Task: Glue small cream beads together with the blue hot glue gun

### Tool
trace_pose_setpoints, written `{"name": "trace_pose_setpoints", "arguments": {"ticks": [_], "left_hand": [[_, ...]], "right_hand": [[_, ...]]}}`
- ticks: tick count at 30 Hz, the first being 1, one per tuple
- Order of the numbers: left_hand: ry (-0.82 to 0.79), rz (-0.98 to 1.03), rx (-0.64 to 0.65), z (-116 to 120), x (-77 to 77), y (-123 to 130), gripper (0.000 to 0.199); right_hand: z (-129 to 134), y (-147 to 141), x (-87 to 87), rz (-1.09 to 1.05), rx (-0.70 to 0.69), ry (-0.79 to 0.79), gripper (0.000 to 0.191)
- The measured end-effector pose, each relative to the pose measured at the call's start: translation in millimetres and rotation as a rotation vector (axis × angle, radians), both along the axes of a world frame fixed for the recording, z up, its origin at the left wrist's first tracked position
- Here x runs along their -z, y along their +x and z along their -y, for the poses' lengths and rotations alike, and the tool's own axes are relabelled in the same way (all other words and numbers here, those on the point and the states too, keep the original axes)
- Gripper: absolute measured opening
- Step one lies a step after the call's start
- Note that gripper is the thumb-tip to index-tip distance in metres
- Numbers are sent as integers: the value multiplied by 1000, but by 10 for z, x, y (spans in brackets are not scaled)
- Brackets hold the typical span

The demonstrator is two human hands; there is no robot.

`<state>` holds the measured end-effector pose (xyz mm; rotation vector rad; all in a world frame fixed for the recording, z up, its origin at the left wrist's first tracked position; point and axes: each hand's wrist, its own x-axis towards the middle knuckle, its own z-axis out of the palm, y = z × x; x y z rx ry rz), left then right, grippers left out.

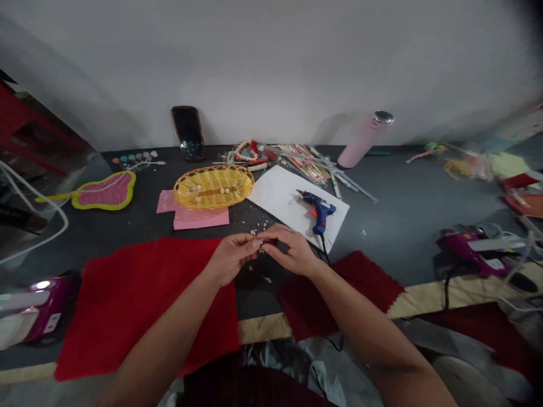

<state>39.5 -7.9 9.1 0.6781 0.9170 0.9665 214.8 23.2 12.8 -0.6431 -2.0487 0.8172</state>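
My left hand (232,257) and my right hand (292,250) meet above the dark table, fingertips pinched together. Between them shows a tiny pale piece (261,242), too small to identify. Similar pale bits (253,232) lie scattered on the table just beyond my fingers. A yellow woven basket (178,192) with a few pale pieces inside rests partly on pink sheets (201,219). Right of my hands, a blue glue gun (319,210) lies on a white board (271,189). Bright red cloth (156,299) spreads beneath my left forearm.
Darker red cloth (369,277) lies under my right forearm. Behind are a propped phone (189,133), a pile of sticks (305,164) and a leaning pink bottle (362,140). Purple machines stand at the left (55,308) and right (473,251). A yellow-edged pink fan shape (106,189) lies left.
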Motion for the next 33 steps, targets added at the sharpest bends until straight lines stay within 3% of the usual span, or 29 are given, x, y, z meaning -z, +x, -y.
{"name": "trace_pose_setpoints", "arguments": {"ticks": [6, 12, 16, 22, 26, 33], "left_hand": [[25, 0, -3, 4, 7, -12, 23], [50, -59, -18, 0, 3, -7, 17], [39, 4, -133, -33, -92, -26, 16], [35, 224, -373, -118, -118, -161, 10], [23, 302, -383, -142, -68, -203, 7], [26, 306, -389, -140, -58, -209, 7]], "right_hand": [[-5, -9, -15, 11, 15, 4, 15], [-5, -3, 30, 61, 17, 30, 20], [-16, 29, 61, 4, 83, -21, 26], [-47, 52, 27, -151, 318, -179, 15], [-62, 42, 48, -184, 366, -258, 14], [-46, 44, 17, -113, 382, -226, 10]]}}
